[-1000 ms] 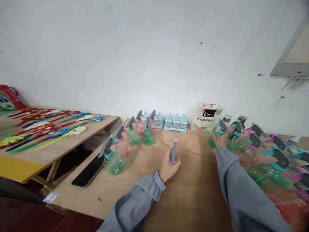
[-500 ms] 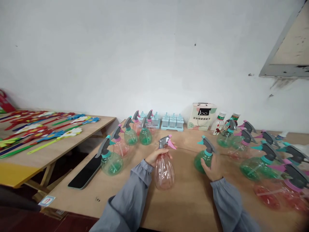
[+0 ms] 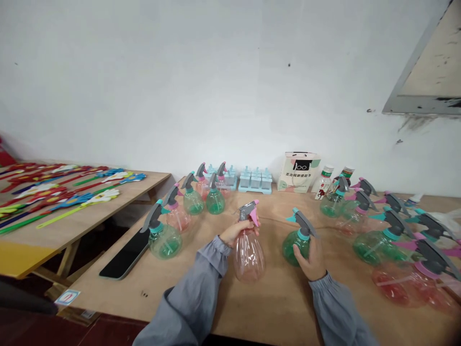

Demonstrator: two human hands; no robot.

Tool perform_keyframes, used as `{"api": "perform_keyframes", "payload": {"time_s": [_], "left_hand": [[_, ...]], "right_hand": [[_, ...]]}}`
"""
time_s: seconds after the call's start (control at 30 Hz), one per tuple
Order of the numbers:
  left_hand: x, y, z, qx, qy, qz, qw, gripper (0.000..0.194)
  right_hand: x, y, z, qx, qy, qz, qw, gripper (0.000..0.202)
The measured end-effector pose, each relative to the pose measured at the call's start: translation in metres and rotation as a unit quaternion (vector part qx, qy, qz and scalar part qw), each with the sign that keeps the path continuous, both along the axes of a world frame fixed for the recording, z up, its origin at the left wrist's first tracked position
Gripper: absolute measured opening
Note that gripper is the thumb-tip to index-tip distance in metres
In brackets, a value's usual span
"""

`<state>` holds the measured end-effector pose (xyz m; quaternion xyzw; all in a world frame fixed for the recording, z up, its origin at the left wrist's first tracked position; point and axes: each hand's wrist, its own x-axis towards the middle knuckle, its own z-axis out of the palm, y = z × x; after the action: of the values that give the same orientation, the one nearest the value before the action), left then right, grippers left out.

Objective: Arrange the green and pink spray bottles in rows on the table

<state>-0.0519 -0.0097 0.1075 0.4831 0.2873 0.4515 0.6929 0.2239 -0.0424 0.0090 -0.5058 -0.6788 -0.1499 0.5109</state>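
Over our brown wooden tabletop, our left hand grips a near-upright clear pink plastic spray bottle; rightward, apart, our right hand cups a round green plastic spray bottle.

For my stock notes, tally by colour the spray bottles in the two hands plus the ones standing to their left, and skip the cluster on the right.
Green spray bottles: 4 (1 in the right hand, 3 standing to the left)
Pink spray bottles: 4 (1 in the left hand, 3 standing to the left)
Total: 8
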Motion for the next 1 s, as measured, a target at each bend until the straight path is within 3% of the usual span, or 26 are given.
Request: {"api": "perform_keyframes", "payload": {"time_s": [0.23, 0.4, 0.47, 0.6, 0.7, 0.9, 1.0], "left_hand": [[0.002, -0.007, 0.009, 0.049, -0.009, -0.056, 0.997, 0.04], [0.003, -0.005, 0.01, 0.034, -0.009, 0.039, 0.999, 0.027], [0.003, -0.005, 0.009, 0.026, -0.005, 0.048, 0.998, 0.025], [0.002, -0.007, 0.011, 0.04, -0.012, -0.028, 0.999, 0.045], [0.001, -0.007, 0.01, 0.057, -0.026, -0.044, 0.997, 0.052], [-0.001, -0.001, 0.002, 0.048, -0.001, 0.014, 0.999, 0.029], [-0.001, -0.001, 0.001, 0.048, 0.004, 0.012, 0.999, 0.028]], "right_hand": [[0.0, 0.001, -0.002, 0.001, 0.008, 0.017, 1.0, 0.047], [0.0, 0.002, -0.003, 0.005, 0.011, 0.014, 1.0, 0.048], [0.0, 0.002, -0.002, 0.005, 0.007, 0.017, 1.0, 0.048], [0.0, 0.001, 0.0, 0.004, 0.009, 0.021, 1.0, 0.047], [-0.001, 0.001, 0.001, 0.009, 0.013, 0.027, 1.0, 0.047], [0.0, 0.001, -0.002, 0.009, 0.011, 0.022, 1.0, 0.046], [0.0, 0.001, -0.003, 0.004, 0.016, 0.019, 1.0, 0.046]]}}
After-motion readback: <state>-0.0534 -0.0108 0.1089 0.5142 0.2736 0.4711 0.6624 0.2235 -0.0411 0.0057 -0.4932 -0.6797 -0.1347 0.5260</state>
